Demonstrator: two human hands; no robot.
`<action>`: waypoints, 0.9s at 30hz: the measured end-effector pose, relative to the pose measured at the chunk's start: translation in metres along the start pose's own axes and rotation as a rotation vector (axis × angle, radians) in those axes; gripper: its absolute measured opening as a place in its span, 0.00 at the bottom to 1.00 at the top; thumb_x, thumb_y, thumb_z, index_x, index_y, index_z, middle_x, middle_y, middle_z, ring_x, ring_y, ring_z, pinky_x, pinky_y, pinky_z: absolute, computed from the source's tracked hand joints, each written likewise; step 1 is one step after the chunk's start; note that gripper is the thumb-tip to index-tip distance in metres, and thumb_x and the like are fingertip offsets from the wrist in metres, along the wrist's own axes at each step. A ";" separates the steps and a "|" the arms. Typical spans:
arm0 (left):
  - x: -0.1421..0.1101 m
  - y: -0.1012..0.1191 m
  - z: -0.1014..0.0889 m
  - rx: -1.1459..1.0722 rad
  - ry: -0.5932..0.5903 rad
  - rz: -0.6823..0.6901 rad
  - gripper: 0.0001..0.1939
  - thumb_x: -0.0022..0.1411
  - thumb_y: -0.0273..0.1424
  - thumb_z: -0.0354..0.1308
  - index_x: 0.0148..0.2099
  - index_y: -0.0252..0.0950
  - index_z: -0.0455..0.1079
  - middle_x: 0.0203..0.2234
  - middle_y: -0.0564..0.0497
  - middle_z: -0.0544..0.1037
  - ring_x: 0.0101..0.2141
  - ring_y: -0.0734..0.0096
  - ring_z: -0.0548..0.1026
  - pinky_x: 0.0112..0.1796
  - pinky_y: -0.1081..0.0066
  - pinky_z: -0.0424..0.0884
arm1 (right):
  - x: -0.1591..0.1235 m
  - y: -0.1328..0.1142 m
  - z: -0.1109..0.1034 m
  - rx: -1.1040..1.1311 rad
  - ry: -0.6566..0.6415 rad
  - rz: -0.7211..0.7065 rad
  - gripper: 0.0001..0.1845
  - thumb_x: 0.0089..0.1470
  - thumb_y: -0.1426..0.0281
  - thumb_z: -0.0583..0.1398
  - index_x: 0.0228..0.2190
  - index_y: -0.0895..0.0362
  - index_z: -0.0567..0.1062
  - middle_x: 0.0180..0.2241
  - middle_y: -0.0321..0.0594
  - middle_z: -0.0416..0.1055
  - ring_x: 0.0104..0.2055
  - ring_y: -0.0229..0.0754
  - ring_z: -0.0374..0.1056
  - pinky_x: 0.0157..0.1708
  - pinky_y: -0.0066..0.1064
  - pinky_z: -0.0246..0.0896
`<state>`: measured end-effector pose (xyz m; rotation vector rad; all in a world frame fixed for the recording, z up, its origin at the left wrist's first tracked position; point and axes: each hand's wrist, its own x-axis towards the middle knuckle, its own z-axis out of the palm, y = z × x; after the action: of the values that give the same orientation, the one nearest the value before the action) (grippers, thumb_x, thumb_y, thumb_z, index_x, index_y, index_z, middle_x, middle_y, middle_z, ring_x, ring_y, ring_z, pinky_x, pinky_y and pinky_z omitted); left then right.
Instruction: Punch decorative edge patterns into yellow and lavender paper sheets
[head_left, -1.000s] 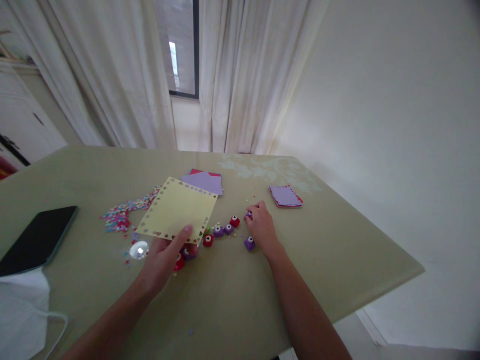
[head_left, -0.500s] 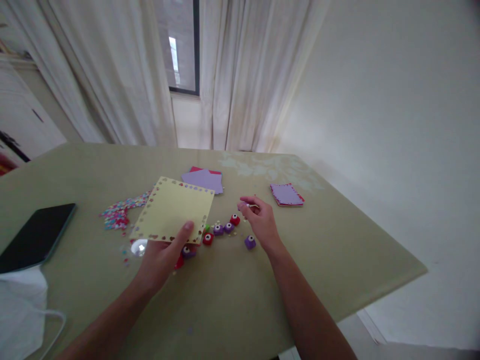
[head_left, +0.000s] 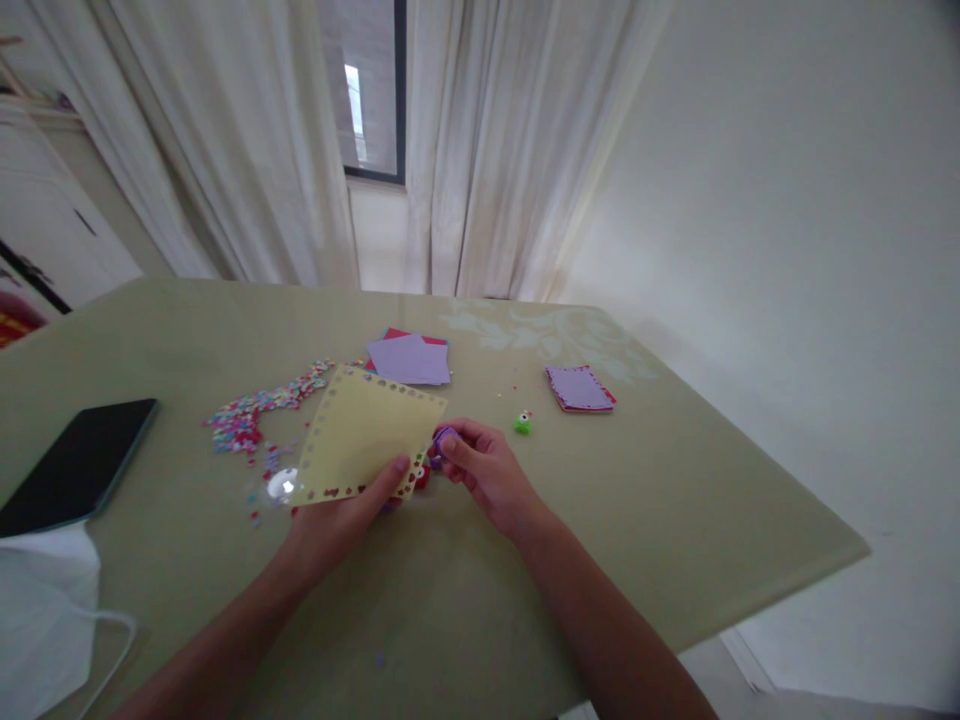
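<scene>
My left hand point(head_left: 341, 525) holds a square sheet of yellow paper point(head_left: 367, 430) by its lower right part, thumb on top and fingers underneath. Small punched shapes run along the sheet's borders. At the sheet's right edge, my right hand point(head_left: 484, 468) grips a small purple craft punch point(head_left: 444, 440) between thumb and fingers. Whether the paper sits inside the punch I cannot tell. A red craft punch point(head_left: 422, 478) shows between the hands, partly covered by the sheet. Beyond my right hand, a green craft punch point(head_left: 523, 423) stands on the table.
Colourful paper confetti point(head_left: 247, 415) lies left of the sheet, beside a shiny clear piece point(head_left: 283, 485). Purple and red papers point(head_left: 409, 360) lie behind. A stack of trimmed purple squares point(head_left: 580, 388) is at right. A phone point(head_left: 79, 460) and white face mask point(head_left: 45, 610) lie at left.
My right hand has moved left to the sheet's edge and now grips a purple punch. A green punch now shows on the table at right. The sheet has shifted slightly right and down.
</scene>
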<state>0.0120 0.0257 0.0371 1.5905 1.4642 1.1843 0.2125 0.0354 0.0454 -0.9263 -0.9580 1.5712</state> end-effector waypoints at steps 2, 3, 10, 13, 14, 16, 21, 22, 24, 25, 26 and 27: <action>-0.001 -0.003 0.001 0.021 -0.003 0.020 0.21 0.60 0.51 0.65 0.49 0.47 0.81 0.39 0.45 0.87 0.57 0.41 0.78 0.65 0.45 0.65 | 0.000 0.001 0.001 -0.052 -0.004 -0.020 0.24 0.44 0.53 0.77 0.33 0.57 0.81 0.27 0.34 0.74 0.25 0.34 0.62 0.28 0.29 0.56; -0.001 -0.004 0.002 0.031 -0.004 0.031 0.20 0.60 0.51 0.65 0.49 0.47 0.81 0.39 0.45 0.87 0.57 0.40 0.79 0.65 0.45 0.65 | 0.000 0.001 0.002 -0.077 -0.007 -0.028 0.23 0.44 0.53 0.77 0.33 0.57 0.81 0.26 0.33 0.73 0.25 0.34 0.61 0.27 0.29 0.56; 0.000 -0.003 0.003 0.048 0.024 0.040 0.18 0.58 0.50 0.65 0.46 0.49 0.81 0.37 0.45 0.86 0.57 0.40 0.78 0.64 0.43 0.66 | -0.003 -0.002 0.007 -0.176 0.048 -0.058 0.21 0.45 0.55 0.76 0.30 0.56 0.80 0.24 0.32 0.71 0.25 0.35 0.61 0.27 0.29 0.56; 0.000 -0.001 0.001 0.032 0.032 0.028 0.19 0.57 0.49 0.66 0.48 0.48 0.80 0.38 0.47 0.87 0.57 0.41 0.78 0.63 0.46 0.69 | -0.003 -0.002 0.006 -0.199 0.074 -0.052 0.20 0.45 0.55 0.76 0.32 0.56 0.81 0.26 0.34 0.74 0.27 0.37 0.63 0.28 0.29 0.58; 0.000 0.000 0.001 0.036 0.022 0.036 0.19 0.58 0.49 0.65 0.49 0.48 0.80 0.38 0.47 0.87 0.57 0.42 0.78 0.62 0.47 0.70 | -0.003 -0.002 0.006 -0.204 0.075 -0.050 0.21 0.46 0.54 0.75 0.32 0.56 0.81 0.27 0.35 0.74 0.27 0.37 0.64 0.28 0.29 0.58; 0.000 0.002 0.001 0.048 -0.002 0.062 0.19 0.60 0.49 0.64 0.49 0.48 0.80 0.38 0.47 0.87 0.56 0.42 0.79 0.61 0.47 0.71 | -0.003 -0.002 0.005 -0.213 0.050 -0.048 0.21 0.48 0.52 0.74 0.32 0.56 0.81 0.27 0.35 0.74 0.27 0.37 0.64 0.29 0.29 0.59; 0.000 0.001 0.004 0.067 -0.022 0.079 0.18 0.60 0.49 0.63 0.48 0.49 0.80 0.38 0.46 0.87 0.52 0.41 0.82 0.58 0.45 0.74 | -0.004 -0.002 0.006 -0.247 -0.036 -0.060 0.22 0.52 0.49 0.71 0.29 0.56 0.80 0.26 0.34 0.72 0.27 0.36 0.63 0.29 0.30 0.59; 0.000 0.001 0.005 0.068 -0.023 0.073 0.18 0.59 0.49 0.63 0.48 0.49 0.80 0.38 0.46 0.87 0.52 0.41 0.82 0.58 0.45 0.74 | -0.004 -0.002 0.006 -0.249 -0.042 -0.061 0.22 0.53 0.49 0.71 0.29 0.55 0.80 0.26 0.34 0.72 0.27 0.36 0.63 0.29 0.30 0.59; 0.001 0.000 0.005 0.053 -0.031 0.054 0.20 0.58 0.49 0.64 0.49 0.48 0.80 0.38 0.45 0.87 0.52 0.41 0.82 0.56 0.46 0.75 | -0.004 -0.003 0.005 -0.247 -0.059 -0.056 0.22 0.54 0.49 0.70 0.30 0.56 0.80 0.27 0.35 0.72 0.27 0.36 0.63 0.30 0.30 0.59; 0.001 0.000 0.005 0.036 -0.041 0.040 0.20 0.58 0.49 0.64 0.50 0.47 0.80 0.39 0.45 0.87 0.53 0.41 0.82 0.56 0.46 0.76 | -0.004 -0.004 0.004 -0.248 -0.068 -0.051 0.22 0.55 0.49 0.70 0.30 0.56 0.80 0.27 0.35 0.72 0.28 0.37 0.63 0.30 0.30 0.58; 0.001 0.001 0.004 0.016 -0.052 0.028 0.21 0.57 0.49 0.65 0.50 0.47 0.80 0.39 0.45 0.87 0.53 0.41 0.81 0.55 0.47 0.77 | -0.004 -0.004 0.003 -0.250 -0.077 -0.045 0.21 0.55 0.50 0.70 0.30 0.56 0.80 0.27 0.35 0.72 0.28 0.37 0.63 0.30 0.30 0.58; 0.002 0.001 0.003 -0.005 -0.070 0.017 0.22 0.56 0.49 0.66 0.51 0.47 0.80 0.39 0.45 0.87 0.53 0.41 0.81 0.55 0.47 0.77 | -0.004 -0.004 0.003 -0.250 -0.082 -0.036 0.21 0.55 0.50 0.70 0.30 0.56 0.80 0.27 0.35 0.72 0.27 0.36 0.62 0.30 0.30 0.57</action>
<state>0.0156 0.0275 0.0375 1.6273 1.4045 1.1296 0.2123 0.0315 0.0503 -1.0165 -1.2436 1.4906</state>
